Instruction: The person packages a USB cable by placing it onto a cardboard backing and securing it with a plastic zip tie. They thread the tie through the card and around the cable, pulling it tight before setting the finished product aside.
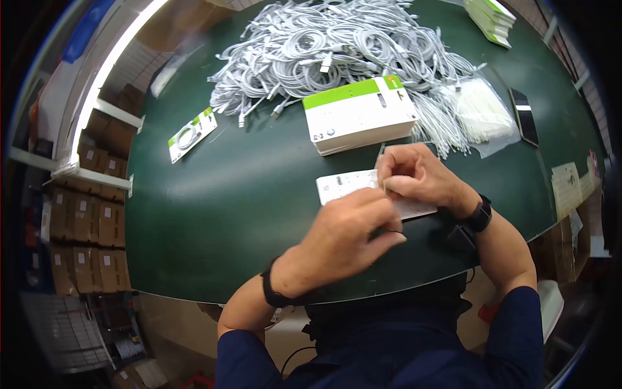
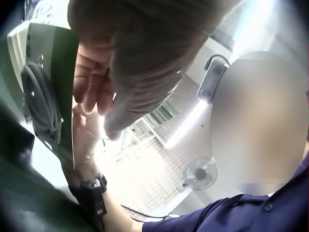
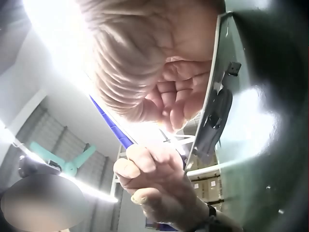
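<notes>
A white card [image 1: 334,187] lies under both hands near the table's middle, printed back up. Its green front [image 2: 65,53] shows from below in the left wrist view, with a coiled grey-looking cable [image 2: 41,99] against it. My right hand [image 1: 431,181] is over the card's far right part, thumb and forefinger pinching what looks like a thin pale tie, mostly hidden. My left hand [image 1: 343,227] comes in across the card's near edge, its bent fingers meeting the right fingertips and its thumb apart; I cannot tell whether it holds the tie too.
Behind the hands stands a stack of white and green cards [image 1: 363,120]. A large heap of coiled white cables [image 1: 330,45] fills the back. Thin white ties [image 1: 483,110] lie in a plastic bag, beside a phone [image 1: 525,117]. One carded cable [image 1: 192,135] lies left.
</notes>
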`<state>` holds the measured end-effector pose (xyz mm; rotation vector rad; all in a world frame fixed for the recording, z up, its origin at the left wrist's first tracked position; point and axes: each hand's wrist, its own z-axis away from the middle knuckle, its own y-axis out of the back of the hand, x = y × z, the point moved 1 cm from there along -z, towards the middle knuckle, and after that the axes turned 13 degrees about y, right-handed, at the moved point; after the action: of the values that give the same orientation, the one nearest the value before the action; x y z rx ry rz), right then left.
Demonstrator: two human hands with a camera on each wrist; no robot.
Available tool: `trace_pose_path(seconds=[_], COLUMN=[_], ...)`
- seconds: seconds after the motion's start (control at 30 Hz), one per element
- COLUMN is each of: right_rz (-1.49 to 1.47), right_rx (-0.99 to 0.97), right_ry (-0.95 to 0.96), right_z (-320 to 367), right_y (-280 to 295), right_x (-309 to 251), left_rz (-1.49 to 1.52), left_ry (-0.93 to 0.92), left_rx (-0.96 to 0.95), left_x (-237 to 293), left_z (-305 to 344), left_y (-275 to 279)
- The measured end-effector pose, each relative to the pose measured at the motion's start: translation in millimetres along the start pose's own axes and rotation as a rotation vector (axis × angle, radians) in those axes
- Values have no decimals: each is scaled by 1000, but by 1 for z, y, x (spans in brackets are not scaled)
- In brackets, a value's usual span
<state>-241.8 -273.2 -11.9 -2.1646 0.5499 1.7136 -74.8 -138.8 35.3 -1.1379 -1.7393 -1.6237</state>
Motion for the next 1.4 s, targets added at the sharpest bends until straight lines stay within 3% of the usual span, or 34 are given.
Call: trace_pose_path(seconds=[0.03,0.1,0.3,0.47,0.6,1.2,1.4], right_rz=[-156,-244,-486,-563,-459,109,472], right_rx=[30,37,97,135,118,104,-130], right_ry=[-36,15,-57,-108,-59,-283,-181], right_z=[0,-1,-3,-3,-4,-5,-5], right_y=[-1,0,1,-6,1,12,14], right_x=[-1,-3,11,16,22,9,3], left_rz=[-16,-165,-585,-447,-372,-373,-437], left_ry=[14,-164,-187,-141,-133,-105,-90], left_rx=[-8,78,169,166,132,147,139], left_x=[1,10,-4,-10,-7,-10,-7], left_z=[0,-6,-8,-8,-10,-8,-9], left_y=[8,25,9,4,0,0,-1])
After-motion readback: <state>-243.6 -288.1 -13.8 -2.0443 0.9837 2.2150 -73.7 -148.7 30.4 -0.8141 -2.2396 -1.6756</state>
